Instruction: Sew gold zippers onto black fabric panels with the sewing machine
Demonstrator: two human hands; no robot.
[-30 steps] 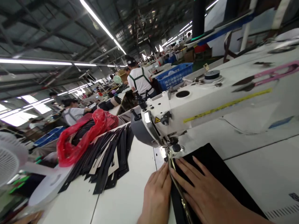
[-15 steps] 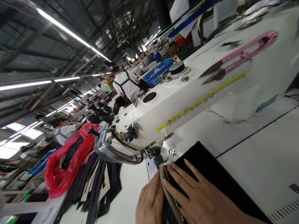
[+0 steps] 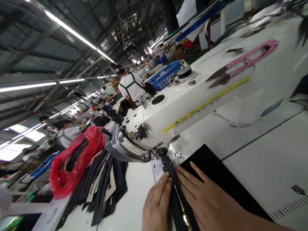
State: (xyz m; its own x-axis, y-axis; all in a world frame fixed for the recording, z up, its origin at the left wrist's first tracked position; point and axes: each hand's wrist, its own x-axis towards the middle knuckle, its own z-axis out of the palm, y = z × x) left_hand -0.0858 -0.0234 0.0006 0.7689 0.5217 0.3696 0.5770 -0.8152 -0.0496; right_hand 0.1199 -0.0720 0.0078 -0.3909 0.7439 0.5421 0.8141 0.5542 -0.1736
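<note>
A dark strip with a gold-toothed zipper (image 3: 178, 193) runs from the lower edge up to the presser foot (image 3: 166, 160) of a white sewing machine (image 3: 192, 106). A shiny gold slider shows low on the zipper. My left hand (image 3: 157, 203) lies along the strip's left side, fingers stretched forward and fingertips touching it near the foot; its thumb is hidden. Flat on the right side, my right hand (image 3: 207, 195) has its fingers spread over the strip's edge and a black panel (image 3: 223, 179). The needle cannot be made out.
Pink-handled snips (image 3: 247, 61) and a yellow tape measure (image 3: 207, 104) lie on the machine arm. Left of the machine are stacked dark and beige strips (image 3: 106, 183) and a red plastic bag (image 3: 60, 179). Behind stand a blue crate (image 3: 166, 75) and a co-worker (image 3: 132, 85).
The beige layer along the zipper no longer shows; a dark strip with gold teeth lies flat there instead. My left hand has shifted slightly up and right. The view has moved a little.
</note>
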